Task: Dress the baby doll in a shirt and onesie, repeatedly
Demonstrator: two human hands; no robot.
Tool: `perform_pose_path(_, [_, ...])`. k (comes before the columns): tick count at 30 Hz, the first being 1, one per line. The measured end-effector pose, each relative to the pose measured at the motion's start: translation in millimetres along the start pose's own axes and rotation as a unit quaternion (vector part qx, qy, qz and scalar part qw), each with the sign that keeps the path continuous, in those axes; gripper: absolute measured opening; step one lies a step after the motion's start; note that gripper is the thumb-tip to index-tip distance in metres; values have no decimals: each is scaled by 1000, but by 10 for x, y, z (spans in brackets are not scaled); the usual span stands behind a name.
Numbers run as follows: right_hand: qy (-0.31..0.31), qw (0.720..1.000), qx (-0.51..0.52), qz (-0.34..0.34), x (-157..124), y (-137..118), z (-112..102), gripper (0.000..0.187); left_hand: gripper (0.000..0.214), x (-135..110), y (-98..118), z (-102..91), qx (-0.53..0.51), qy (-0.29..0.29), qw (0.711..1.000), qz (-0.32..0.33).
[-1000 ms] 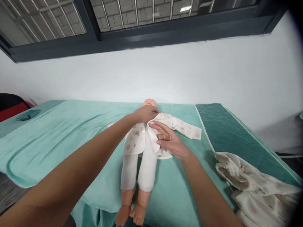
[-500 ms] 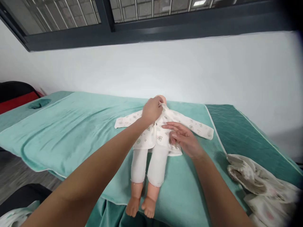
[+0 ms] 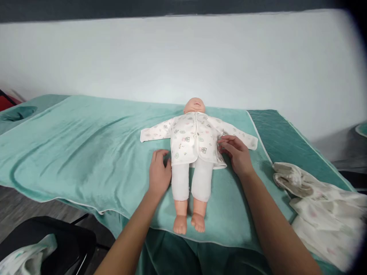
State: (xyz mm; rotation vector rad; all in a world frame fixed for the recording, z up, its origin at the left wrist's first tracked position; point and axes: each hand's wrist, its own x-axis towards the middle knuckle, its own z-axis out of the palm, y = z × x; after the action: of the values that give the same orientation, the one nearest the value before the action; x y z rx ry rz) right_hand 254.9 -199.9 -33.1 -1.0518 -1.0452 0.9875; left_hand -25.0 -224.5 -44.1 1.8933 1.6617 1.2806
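A baby doll (image 3: 194,104) lies on its back, arms spread, in a white printed baby jacket (image 3: 183,133) closed down the front and white leggings (image 3: 180,181). Its bare feet point towards me. My left hand (image 3: 159,173) lies beside the doll's hip at the left, just by the jacket's lower edge, fingers loosely bent and thumb apart, holding nothing visible. At the other side of the jacket, below the doll's outstretched sleeve, my right hand (image 3: 236,154) has its fingertips closed on the side of the cloth.
A green sheet (image 3: 94,152) covers the table against a white wall (image 3: 114,61). Crumpled, pale printed clothes (image 3: 321,214) lie at the right. On the left, a black chair (image 3: 65,236) holds another printed cloth (image 3: 31,256).
My left hand has left the jacket's neck and come down beside the doll's hip. My right hand has shifted from the jacket front to its side. The view has tilted down.
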Motion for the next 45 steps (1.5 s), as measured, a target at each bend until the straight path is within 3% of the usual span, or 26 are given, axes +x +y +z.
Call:
perform_pose_path(3, [95,985,-147,0,-225,76,-49,21,31,-219,40,-132,31,-40,998,24])
perform_pose_path(5, [118,966,-228,-28,-404,94,-56,29,35,-278,46,-173,26,-59,997,33])
perform_pose_path(10, [65,934,-338,-98,-720,52,42,33,39,-270,101,-78,61,-46,996,35])
perform_pose_path(14, [26,901,-411,-133,-741,33,100,32,38,-259,237,81,83,-30,996,8])
perform_pose_path(17, [23,891,-432,-138,-714,50,82,20,26,-283,278,119,67,-25,997,14])
perform_pose_path(23, [21,919,-380,-99,-791,68,20,16,9,-391,213,39,-30,25,998,-42])
perform_pose_path(26, [7,926,-366,-92,-870,59,28,18,9,-406,201,21,-11,16,1000,-19])
perform_pose_path(29, [56,950,-300,-67,-841,47,-10,17,20,-358,179,12,-12,13,1000,22])
perform_pose_path(32, [135,988,-77,22,-625,27,-183,20,27,-231,110,9,-72,23,997,13])
perform_pose_path(34, [138,981,91,98,-404,13,-352,21,27,-100,49,30,-85,26,996,-13])
perform_pose_path(36, [117,963,194,147,-164,15,-502,15,24,58,0,80,-69,26,997,-33])
perform_pose_path(39, [114,950,255,141,176,68,-589,7,26,314,-32,193,-34,23,998,-40])
perform_pose_path(43, [150,948,266,96,566,185,-497,8,32,619,-28,329,14,-1,1000,-21])
perform_pose_path(45, [154,950,258,85,724,227,-465,7,30,735,-35,371,31,8,999,-42])
